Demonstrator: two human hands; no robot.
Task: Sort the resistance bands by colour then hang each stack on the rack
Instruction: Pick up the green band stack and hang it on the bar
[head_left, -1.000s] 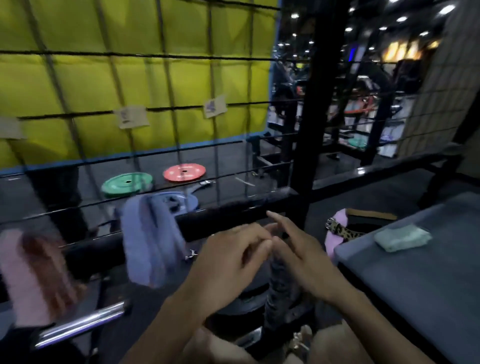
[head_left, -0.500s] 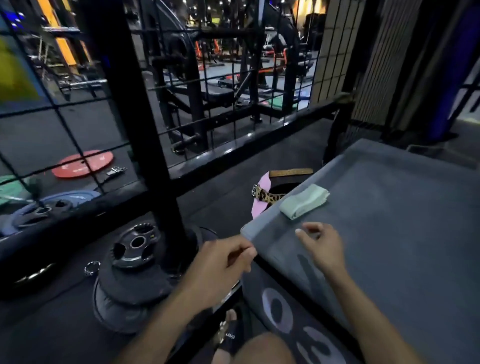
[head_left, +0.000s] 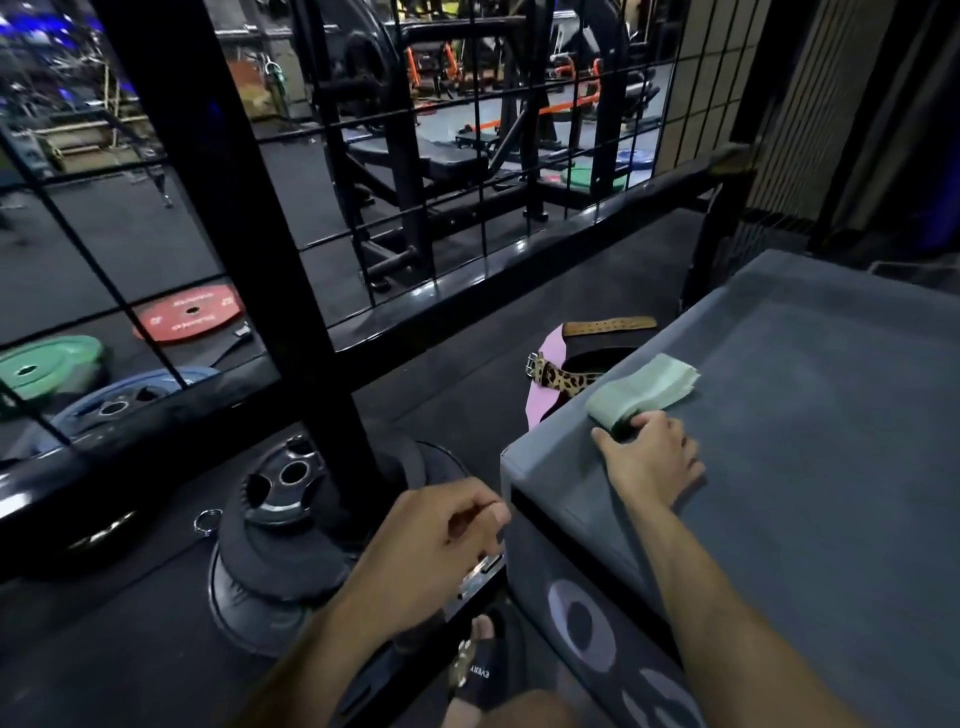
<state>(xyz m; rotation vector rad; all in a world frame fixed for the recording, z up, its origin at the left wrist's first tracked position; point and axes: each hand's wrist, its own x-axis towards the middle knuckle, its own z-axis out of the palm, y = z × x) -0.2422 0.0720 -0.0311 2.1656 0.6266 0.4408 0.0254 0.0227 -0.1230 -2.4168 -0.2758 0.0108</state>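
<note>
**Taking up the green band stack from the box corner**

The black rack (head_left: 244, 260), its wire grid panels and thick upright, fills the left and centre of the view, with a low black rail running across at its foot. To the right stands the big grey box that serves as a counter (head_left: 805, 415), its padded top mostly bare. On the floor beside the upright sits a stack of black weight plates (head_left: 283, 525); red, green and blue plates lie beyond the grid. A pink and leopard-print lifting belt (head_left: 558, 379) lies on the floor, just past the counter's corner.

The pale green resistance bands (head_left: 641, 387) lie folded in a flat stack near that corner. The right hand (head_left: 649, 457) lies on the counter with its fingertips at the stack's near end, thumb spread to the left; whether it has closed on the bands yet I cannot tell. The left hand (head_left: 436, 540) hangs over the floor, loosely curled, holding nothing.

To do this well, I judge the right hand should pinch through all the layers at once so the stack lifts together, with the left hand coming in to support the far end before carrying it to the rack.
</note>
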